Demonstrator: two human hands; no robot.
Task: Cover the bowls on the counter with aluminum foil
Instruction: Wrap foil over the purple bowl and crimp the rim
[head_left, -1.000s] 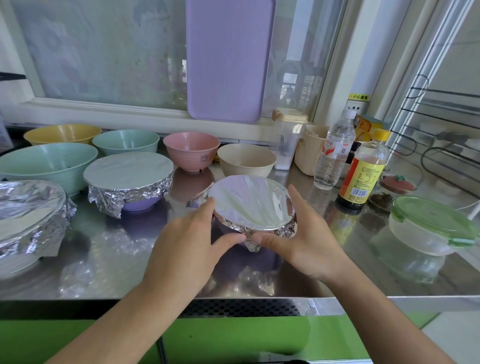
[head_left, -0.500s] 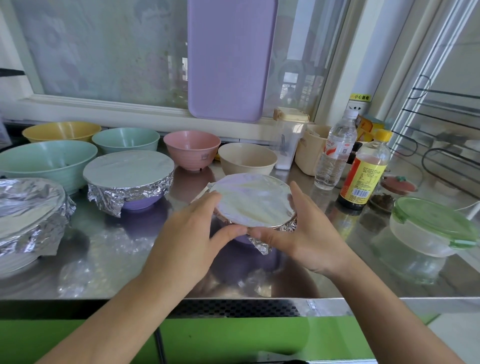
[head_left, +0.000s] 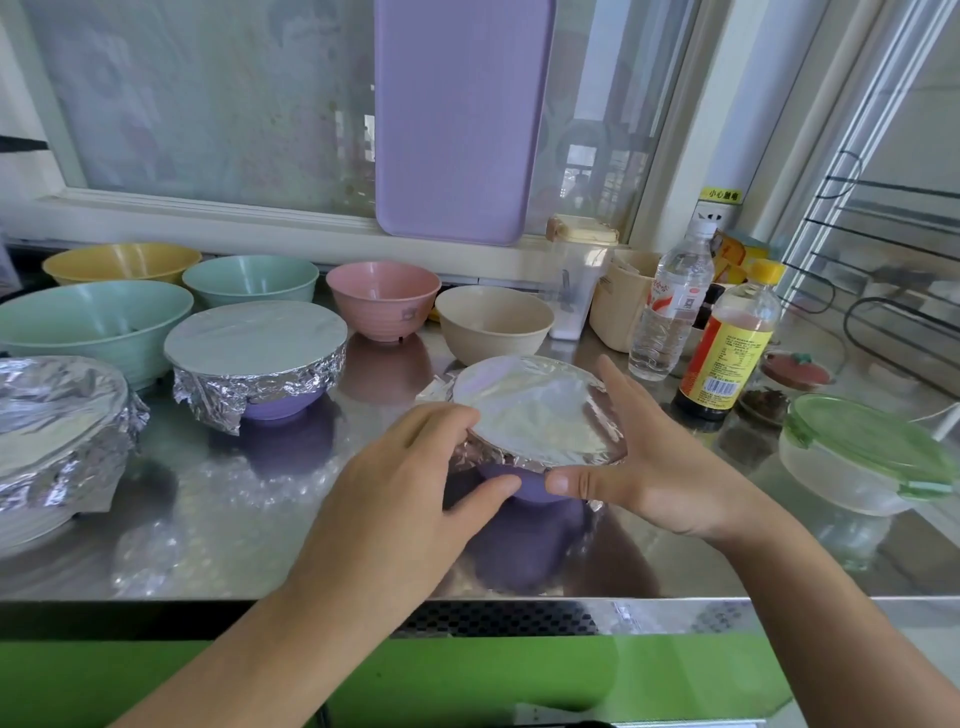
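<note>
A: What's different from a second ago?

B: Your left hand (head_left: 410, 499) and right hand (head_left: 631, 467) have slid lower round the small purple bowl (head_left: 524, 483). Before, your thumbs were crimping foil at the rim; now they meet under it on bare purple wall, fingers curled round both sides. I'd judge this bowl nearly done.

A: Where is it?

B: Near the front of the steel counter (head_left: 218, 525), between your palms. Its foil (head_left: 535, 410) is stretched smooth on top and crinkled into a skirt at the edge.

A: And farther back?

B: Two more wrapped bowls (head_left: 257, 364) to your left, then open matte ones: mint, yellow, pink (head_left: 383, 299), beige (head_left: 493, 322). Those await foil.
</note>
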